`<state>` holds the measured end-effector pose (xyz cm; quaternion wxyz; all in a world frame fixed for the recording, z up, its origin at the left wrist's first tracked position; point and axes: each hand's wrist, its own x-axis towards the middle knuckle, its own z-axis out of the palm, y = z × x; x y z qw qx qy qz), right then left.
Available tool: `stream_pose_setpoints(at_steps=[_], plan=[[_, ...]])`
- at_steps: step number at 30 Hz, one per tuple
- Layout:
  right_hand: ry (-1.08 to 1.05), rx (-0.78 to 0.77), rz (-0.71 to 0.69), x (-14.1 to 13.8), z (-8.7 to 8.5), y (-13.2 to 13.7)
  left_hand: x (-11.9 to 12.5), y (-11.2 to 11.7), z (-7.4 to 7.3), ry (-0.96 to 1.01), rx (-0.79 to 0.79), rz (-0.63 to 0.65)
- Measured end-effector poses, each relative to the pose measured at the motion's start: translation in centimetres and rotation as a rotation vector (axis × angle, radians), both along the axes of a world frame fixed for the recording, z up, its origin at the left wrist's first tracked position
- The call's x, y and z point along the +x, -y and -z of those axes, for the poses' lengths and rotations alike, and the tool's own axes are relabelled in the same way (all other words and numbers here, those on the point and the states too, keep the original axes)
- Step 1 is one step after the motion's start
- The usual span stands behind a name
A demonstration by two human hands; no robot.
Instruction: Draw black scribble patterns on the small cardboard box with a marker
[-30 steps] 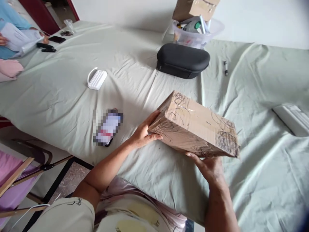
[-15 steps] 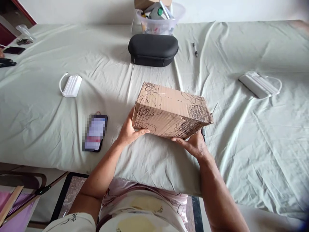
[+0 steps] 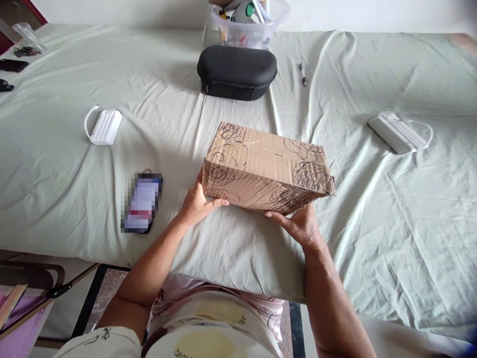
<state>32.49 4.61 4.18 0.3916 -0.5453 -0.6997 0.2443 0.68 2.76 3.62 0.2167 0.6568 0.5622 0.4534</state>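
A brown cardboard box (image 3: 266, 164) with black scribbled loops on its faces is held in front of me, its near side tilted toward the camera. My left hand (image 3: 199, 203) grips the box's lower left corner, thumb along the near bottom edge. At the lower right, my right hand (image 3: 300, 223) has its thumb under the near edge; its other fingers are hidden behind and beneath the box. Whether the underside touches the sheet cannot be made out.
Left of the box lie a phone (image 3: 141, 203) with a blurred screen and a white power bank (image 3: 106, 127). Another white power bank (image 3: 400, 133) is at right. Behind the box sit a black zipped case (image 3: 236, 72), a pen (image 3: 303, 74) and a plastic tub (image 3: 249, 36) of items.
The camera view has shifted slightly, so the phone and left power bank appear further left. Both hands keep their hold on the box, which has turned only a little.
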Motion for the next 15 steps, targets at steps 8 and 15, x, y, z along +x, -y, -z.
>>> stream_pose_setpoints(at_steps=[8,15], plan=[[-0.069,0.143,-0.011,-1.6,-0.1,0.9,1.3,0.8,-0.4,0.052,0.047,-0.057],[-0.046,0.172,0.05,-2.7,-0.3,1.7,2.1,1.2,-1.1,-0.066,0.304,-0.151]])
